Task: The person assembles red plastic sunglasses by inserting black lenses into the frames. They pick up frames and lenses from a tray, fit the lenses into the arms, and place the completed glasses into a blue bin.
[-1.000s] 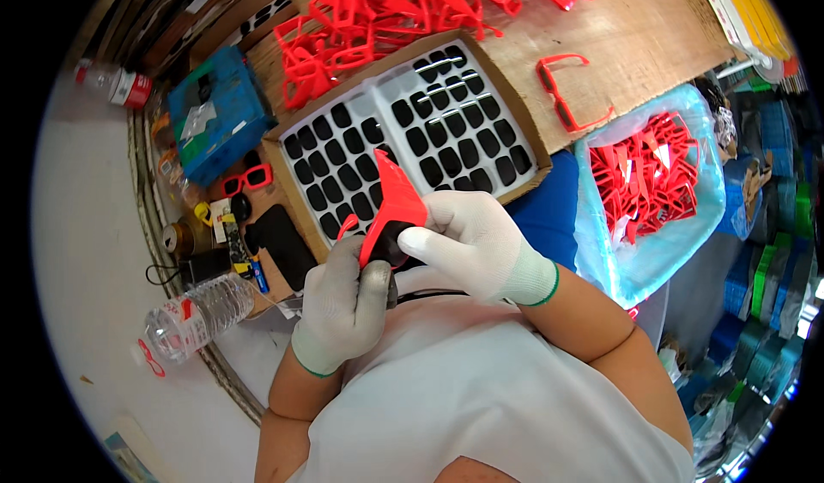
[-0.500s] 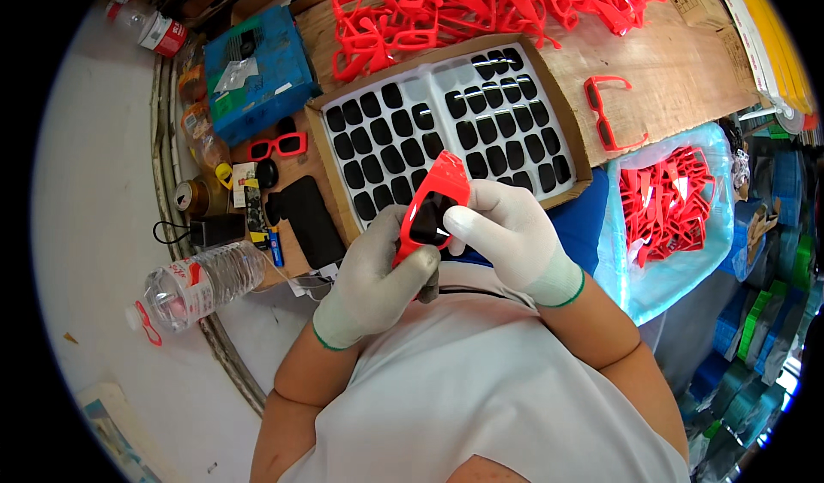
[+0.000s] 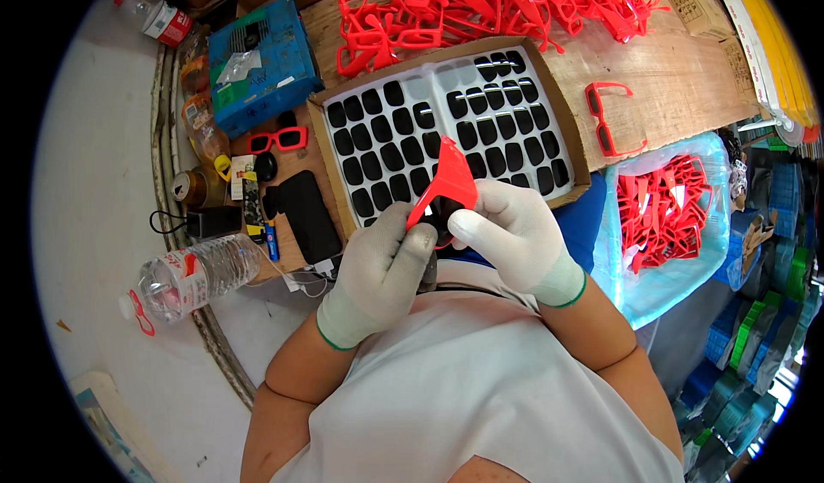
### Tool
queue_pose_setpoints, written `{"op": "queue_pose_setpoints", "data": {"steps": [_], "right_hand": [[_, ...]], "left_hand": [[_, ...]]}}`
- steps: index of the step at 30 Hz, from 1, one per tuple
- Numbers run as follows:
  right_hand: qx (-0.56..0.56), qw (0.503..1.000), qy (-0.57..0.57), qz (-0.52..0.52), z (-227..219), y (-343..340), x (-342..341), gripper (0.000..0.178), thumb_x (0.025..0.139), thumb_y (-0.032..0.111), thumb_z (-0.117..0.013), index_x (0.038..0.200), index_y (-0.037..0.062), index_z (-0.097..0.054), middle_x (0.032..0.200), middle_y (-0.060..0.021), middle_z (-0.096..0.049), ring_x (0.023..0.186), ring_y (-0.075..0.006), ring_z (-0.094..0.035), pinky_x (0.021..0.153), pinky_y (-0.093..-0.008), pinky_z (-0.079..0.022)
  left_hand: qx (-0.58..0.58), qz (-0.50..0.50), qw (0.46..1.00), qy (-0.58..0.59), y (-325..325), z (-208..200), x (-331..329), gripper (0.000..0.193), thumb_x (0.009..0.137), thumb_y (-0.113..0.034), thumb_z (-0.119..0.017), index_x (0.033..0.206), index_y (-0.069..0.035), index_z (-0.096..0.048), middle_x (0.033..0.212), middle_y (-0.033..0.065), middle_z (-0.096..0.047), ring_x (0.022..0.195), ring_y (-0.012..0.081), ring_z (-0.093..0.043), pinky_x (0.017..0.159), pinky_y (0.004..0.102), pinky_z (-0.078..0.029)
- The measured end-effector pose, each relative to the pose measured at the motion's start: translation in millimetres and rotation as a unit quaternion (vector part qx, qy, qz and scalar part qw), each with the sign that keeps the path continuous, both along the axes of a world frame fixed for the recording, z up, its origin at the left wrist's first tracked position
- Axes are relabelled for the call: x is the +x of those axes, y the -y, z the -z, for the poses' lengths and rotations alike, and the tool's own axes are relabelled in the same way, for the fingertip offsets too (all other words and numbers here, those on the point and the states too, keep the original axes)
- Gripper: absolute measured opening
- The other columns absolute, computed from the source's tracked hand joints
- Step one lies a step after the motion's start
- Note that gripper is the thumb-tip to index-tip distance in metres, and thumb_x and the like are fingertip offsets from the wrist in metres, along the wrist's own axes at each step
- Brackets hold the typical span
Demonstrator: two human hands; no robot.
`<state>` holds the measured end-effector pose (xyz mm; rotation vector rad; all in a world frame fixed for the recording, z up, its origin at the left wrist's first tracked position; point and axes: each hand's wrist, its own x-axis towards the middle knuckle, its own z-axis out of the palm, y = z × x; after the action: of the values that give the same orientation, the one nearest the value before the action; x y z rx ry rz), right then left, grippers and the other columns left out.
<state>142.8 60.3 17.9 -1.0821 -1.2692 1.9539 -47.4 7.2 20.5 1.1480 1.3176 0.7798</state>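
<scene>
Between my two gloved hands is a red sunglasses frame (image 3: 456, 179), tilted, with a dark lens (image 3: 440, 214) showing below its red arm. My left hand (image 3: 378, 268), in a grey-smudged white glove, is closed on the near left end, thumb on the lens side. My right hand (image 3: 515, 234), in a cleaner white glove, pinches the other side with thumb and forefinger. Part of the frame is hidden by the fingers. Just beyond my hands lies a cardboard box (image 3: 577, 193) holding a white tray with rows of dark lenses (image 3: 399, 120).
Red frames (image 3: 481, 7) heap at the back. Finished-looking red sunglasses (image 3: 602, 118) lie right of the box, others (image 3: 276, 139) left. A blue-lined bin (image 3: 665, 290) of red frames stands at right. A black phone (image 3: 309, 217), plastic bottle (image 3: 202, 277) and blue box (image 3: 266, 67) are at left.
The sunglasses frame has turned in my hands, so its lens front shows less and the red arm shows more broadly. Both hands keep their hold in nearly the same place.
</scene>
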Motion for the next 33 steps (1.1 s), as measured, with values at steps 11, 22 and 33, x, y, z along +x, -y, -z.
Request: {"op": "queue_pose_setpoints", "data": {"steps": [11,22,33], "right_hand": [[0.039,0.997,0.070,-0.002,7,3,5,0.018,0.093,0.014,-0.066,0.091,-0.0038,-0.069,0.078,-0.0002,-0.064,0.073,-0.0049,-0.056,0.065,-0.0248,-0.048],[0.145,0.987,0.063,0.027,19,19,4,0.019,0.092,0.014,-0.063,0.084,-0.0028,-0.066,0.070,-0.0064,-0.059,0.063,-0.0099,-0.053,0.060,-0.0281,-0.046],[-0.032,0.998,-0.047,0.012,1,15,3,0.029,0.098,0.023,-0.060,0.105,-0.0041,-0.068,0.083,-0.0012,-0.065,0.074,-0.0074,-0.056,0.069,-0.0269,-0.049]], "left_hand": [[0.027,0.018,0.999,-0.030,2,-5,10,0.033,0.099,-0.017,-0.057,0.123,0.005,-0.047,0.087,0.0202,-0.065,0.074,0.0332,-0.069,0.066,0.0411,-0.052],[0.137,0.007,0.985,-0.106,16,-1,18,0.034,0.096,-0.010,-0.061,0.123,0.007,-0.051,0.082,0.0196,-0.064,0.066,0.0339,-0.068,0.059,0.0379,-0.052],[-0.020,0.002,0.998,0.065,8,-8,5,0.031,0.102,-0.015,-0.050,0.123,0.008,-0.051,0.083,0.0097,-0.067,0.063,0.0129,-0.062,0.059,0.0289,-0.051]]}}
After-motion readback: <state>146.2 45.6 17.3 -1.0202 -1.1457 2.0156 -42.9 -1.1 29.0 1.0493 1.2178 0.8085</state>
